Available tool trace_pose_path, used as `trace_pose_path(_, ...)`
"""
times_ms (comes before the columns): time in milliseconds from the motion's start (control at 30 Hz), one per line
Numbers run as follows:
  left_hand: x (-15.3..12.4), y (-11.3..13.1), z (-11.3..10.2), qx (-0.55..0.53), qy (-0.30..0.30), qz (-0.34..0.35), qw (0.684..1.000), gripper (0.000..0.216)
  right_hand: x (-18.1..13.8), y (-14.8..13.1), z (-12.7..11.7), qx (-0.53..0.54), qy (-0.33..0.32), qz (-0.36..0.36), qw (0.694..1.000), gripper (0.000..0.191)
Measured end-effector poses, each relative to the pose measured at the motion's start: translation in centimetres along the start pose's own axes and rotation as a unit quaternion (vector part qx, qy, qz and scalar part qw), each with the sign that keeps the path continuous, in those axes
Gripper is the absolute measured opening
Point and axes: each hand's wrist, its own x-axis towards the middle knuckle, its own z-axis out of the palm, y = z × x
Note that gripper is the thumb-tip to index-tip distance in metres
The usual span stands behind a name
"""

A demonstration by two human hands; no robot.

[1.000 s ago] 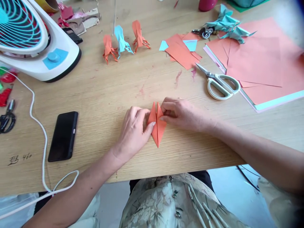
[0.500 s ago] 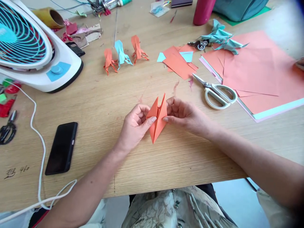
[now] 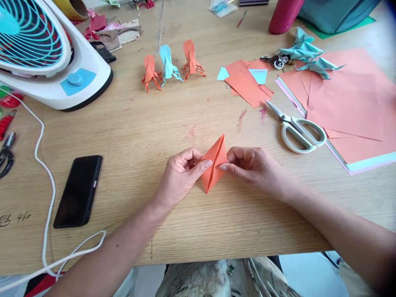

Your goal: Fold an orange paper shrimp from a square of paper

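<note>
An orange folded paper [image 3: 219, 161], diamond-shaped with a slit down its middle, is held up just over the wooden table. My left hand [image 3: 185, 171] pinches its left side, the thumb lying on the front face near the slit. At its right corner my right hand [image 3: 252, 167] grips the paper between thumb and bent fingers. The fingertips behind the paper are hidden. Beyond the hands stand two orange origami figures [image 3: 152, 72] and a light blue origami figure [image 3: 168, 64] with thin legs.
White-handled scissors [image 3: 303, 132] lie to the right, beside a stack of orange sheets [image 3: 346, 103]. Paper scraps [image 3: 247, 80], blue folded models [image 3: 309, 51] and a pink bottle [image 3: 286, 16] are farther back. A phone [image 3: 78, 192], a white cable [image 3: 51, 185] and a fan [image 3: 83, 82] occupy the left.
The two upper points of the orange paper, spread apart before, now meet in one tip. Both hands still hold its sides. The view has shifted, so most table items appear farther right.
</note>
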Motion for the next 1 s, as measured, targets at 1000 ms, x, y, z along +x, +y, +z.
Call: trace_pose_path(1000,-0.5,0.3,-0.1,-0.070,-0.033,-0.074,0.994,0.036,-0.6,0.0,1.2,0.030,-0.045,-0.088,0.995,0.050)
